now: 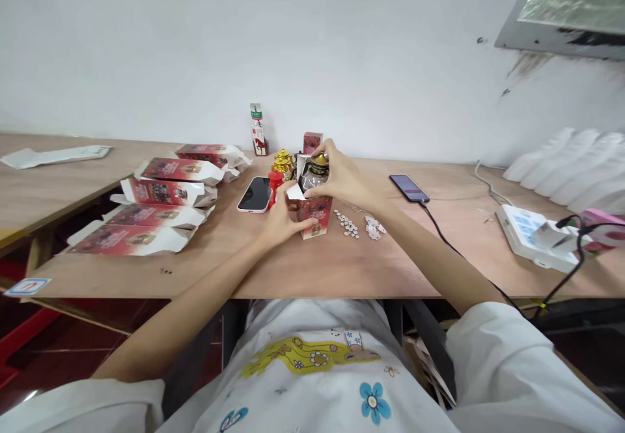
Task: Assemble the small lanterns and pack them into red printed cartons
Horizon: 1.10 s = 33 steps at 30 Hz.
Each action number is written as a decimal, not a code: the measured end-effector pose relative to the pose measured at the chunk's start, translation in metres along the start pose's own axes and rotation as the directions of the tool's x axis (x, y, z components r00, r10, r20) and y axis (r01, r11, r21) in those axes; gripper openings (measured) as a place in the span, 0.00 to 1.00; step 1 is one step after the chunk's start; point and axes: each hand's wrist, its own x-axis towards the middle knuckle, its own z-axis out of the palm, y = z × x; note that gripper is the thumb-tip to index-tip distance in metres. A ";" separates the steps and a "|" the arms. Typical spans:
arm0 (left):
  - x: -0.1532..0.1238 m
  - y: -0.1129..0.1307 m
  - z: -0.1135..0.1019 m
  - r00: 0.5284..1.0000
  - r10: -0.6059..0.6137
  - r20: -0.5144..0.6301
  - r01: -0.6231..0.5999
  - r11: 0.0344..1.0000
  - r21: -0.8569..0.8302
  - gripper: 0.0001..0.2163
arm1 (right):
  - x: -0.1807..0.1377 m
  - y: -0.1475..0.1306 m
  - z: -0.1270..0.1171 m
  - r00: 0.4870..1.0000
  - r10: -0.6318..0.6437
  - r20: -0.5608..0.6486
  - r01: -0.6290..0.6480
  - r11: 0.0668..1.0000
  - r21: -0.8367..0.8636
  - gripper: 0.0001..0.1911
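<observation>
White wall runs behind a long wooden table [312,270]; the person sits at its near edge in a white shirt with flowers on it.

Right in front of the person, near the middle of the table, stands a small red box [315,215]; it stands upright, its long side going up and down, and its top is open with a white flap sticking up. A little jar with a gold lid [316,171] sits in the open top of the box; it is straight above the box, so box and jar line up one over the other.

Both hands are on these two things; the right hand [342,176] is the higher one, with its fingers curled over the jar from above and gripping it; the left hand [283,218] is lower, wrapped around the left side of the red box and holding it steady. Neither hand is open.

Just left of the box lies a phone [254,194] with a pink edge; more gold lids [283,161] stand behind it. Flat red boxes [161,205] lie in a row further left. Small white bits [347,224] lie just right of the box; a dark phone [409,188] with a black cable lies beyond them.
</observation>
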 end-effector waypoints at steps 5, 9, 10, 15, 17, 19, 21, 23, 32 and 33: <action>-0.001 -0.008 0.002 0.998 0.054 0.023 -0.052 0.997 -0.056 0.53 | 0.011 0.015 0.012 0.992 0.046 0.121 -0.036 0.996 -0.085 0.22; 0.000 -0.012 0.003 0.991 0.112 0.072 -0.111 0.994 -0.019 0.48 | 0.011 0.013 0.008 0.973 0.002 0.233 0.033 0.989 -0.146 0.11; 0.001 -0.013 0.003 0.988 0.130 0.086 -0.130 0.992 0.000 0.46 | 0.010 0.011 0.004 0.966 -0.013 0.259 0.057 0.984 -0.167 0.09; 0.003 -0.009 0.001 0.976 0.184 0.117 -0.190 0.981 0.038 0.40 | 0.004 0.007 -0.011 0.926 -0.077 0.369 0.146 0.976 -0.164 0.11; 0.003 -0.006 0.000 0.976 0.177 0.127 -0.182 0.983 0.026 0.38 | 0.001 0.016 -0.011 0.935 -0.126 0.331 0.158 0.985 -0.073 0.16; 0.003 -0.004 -0.001 0.979 0.160 0.123 -0.163 0.987 0.013 0.37 | -0.003 0.030 -0.008 0.971 -0.166 0.172 0.156 0.985 0.069 0.18; 0.004 -0.002 -0.002 0.985 0.134 0.112 -0.136 0.991 0.002 0.35 | -0.007 0.047 -0.002 0.988 -0.132 -0.077 0.146 0.964 0.221 0.17; 0.004 0.000 -0.003 0.988 0.110 0.107 -0.110 0.994 -0.008 0.33 | -0.011 0.062 0.004 0.970 -0.025 -0.240 0.111 0.929 0.353 0.18; 0.007 0.001 -0.005 0.994 0.034 0.102 -0.024 0.995 -0.097 0.31 | -0.006 0.080 0.041 0.972 0.200 0.123 -0.216 0.553 0.805 0.33; 0.007 0.001 -0.005 0.994 0.023 0.102 -0.012 0.994 -0.113 0.31 | -0.005 0.080 0.043 0.971 0.200 0.134 -0.225 0.552 0.803 0.33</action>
